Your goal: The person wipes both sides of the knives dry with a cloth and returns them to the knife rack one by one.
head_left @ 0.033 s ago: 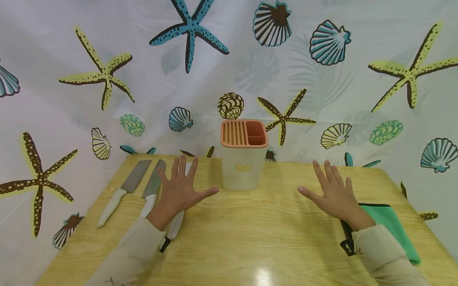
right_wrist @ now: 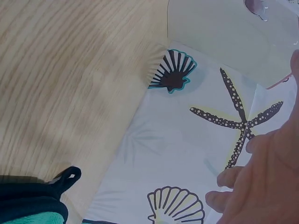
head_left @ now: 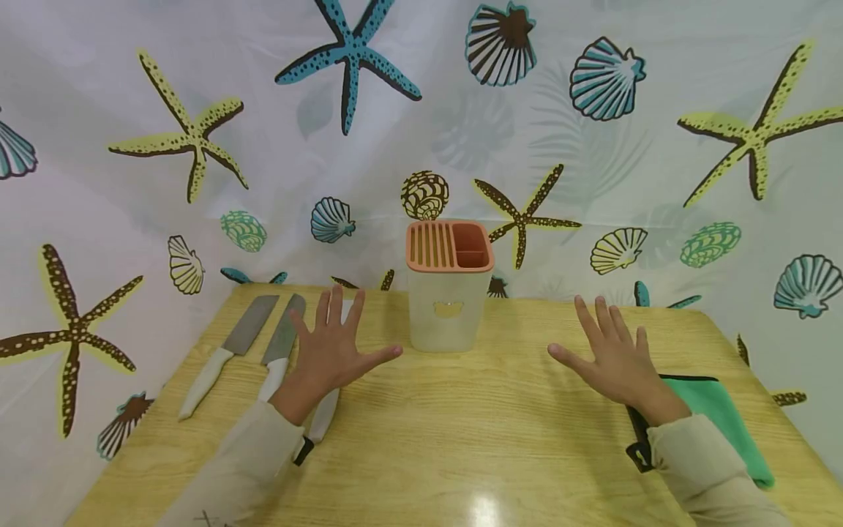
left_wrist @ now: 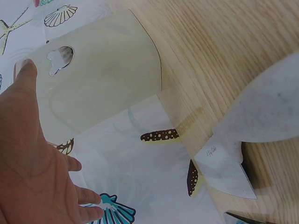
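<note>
My left hand (head_left: 329,351) hovers with its fingers spread, holding nothing, over a knife whose white handle (head_left: 325,417) shows beneath the wrist; the hand hides part of that knife. Left of it lie a second kitchen knife (head_left: 283,337) and a broad-bladed knife (head_left: 246,326), both with white handles. My right hand (head_left: 612,359) is spread and bare too, near a green cloth (head_left: 714,410) with black trim and a hanging loop. Between the hands, farther back, stands a white knife holder (head_left: 443,315) with an orange slotted top.
The wooden table (head_left: 461,424) reaches back to a white curtain (head_left: 553,146) printed with starfish and shells. A small black piece (head_left: 303,450) pokes out beside the left sleeve, its other part hidden. The right sleeve (head_left: 698,454) partly covers the green cloth.
</note>
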The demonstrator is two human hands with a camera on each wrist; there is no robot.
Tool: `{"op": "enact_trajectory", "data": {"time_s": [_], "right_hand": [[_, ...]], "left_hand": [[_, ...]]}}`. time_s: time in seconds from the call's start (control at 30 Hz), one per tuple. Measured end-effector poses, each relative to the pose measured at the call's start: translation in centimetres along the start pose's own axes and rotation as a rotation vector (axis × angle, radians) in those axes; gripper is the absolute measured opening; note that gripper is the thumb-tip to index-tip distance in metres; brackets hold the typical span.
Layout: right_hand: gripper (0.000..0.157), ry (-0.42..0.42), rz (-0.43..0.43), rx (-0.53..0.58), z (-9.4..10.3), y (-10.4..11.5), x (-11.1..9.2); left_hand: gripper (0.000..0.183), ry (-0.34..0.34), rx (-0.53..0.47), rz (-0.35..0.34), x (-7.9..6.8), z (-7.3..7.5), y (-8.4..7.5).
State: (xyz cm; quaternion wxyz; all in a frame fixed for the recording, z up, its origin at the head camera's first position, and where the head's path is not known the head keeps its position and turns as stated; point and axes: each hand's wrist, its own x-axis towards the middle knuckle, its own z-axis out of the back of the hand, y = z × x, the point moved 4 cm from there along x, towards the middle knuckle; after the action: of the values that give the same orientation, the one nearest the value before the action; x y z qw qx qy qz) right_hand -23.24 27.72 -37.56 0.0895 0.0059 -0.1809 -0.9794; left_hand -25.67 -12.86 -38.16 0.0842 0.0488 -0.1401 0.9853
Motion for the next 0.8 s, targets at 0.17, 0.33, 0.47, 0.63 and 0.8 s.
{"op": "enact_trajectory", "data": {"time_s": [0.17, 0.33, 0.47, 0.63, 0.8], "right_hand": [[0.096, -0.002, -0.004, 0.004, -0.1, 0.0, -0.2], [0.098, -0.018, -0.018, 0.006, 0.2, -0.2, -0.7], [0.097, -0.026, -0.041, 0.003, 0.7, -0.8, -1.7], [0.094, -0.013, -0.068, -0.036, 1.1, -2.6, -3.2], [0.091, 0.044, -0.11, -0.159, 1.1, -5.9, -4.9]], "left_hand": [[0.111, 0.002, 0.006, 0.004, 0.0, -0.1, 0.0], [0.11, -0.005, 0.026, 0.003, -0.4, -0.2, 0.3], [0.102, 0.016, 0.025, -0.003, -1.1, -0.6, 0.6], [0.089, 0.079, 0.055, 0.018, -2.3, -1.6, 1.5], [0.081, 0.167, 0.058, 0.082, -3.2, -2.8, 2.2]]}}
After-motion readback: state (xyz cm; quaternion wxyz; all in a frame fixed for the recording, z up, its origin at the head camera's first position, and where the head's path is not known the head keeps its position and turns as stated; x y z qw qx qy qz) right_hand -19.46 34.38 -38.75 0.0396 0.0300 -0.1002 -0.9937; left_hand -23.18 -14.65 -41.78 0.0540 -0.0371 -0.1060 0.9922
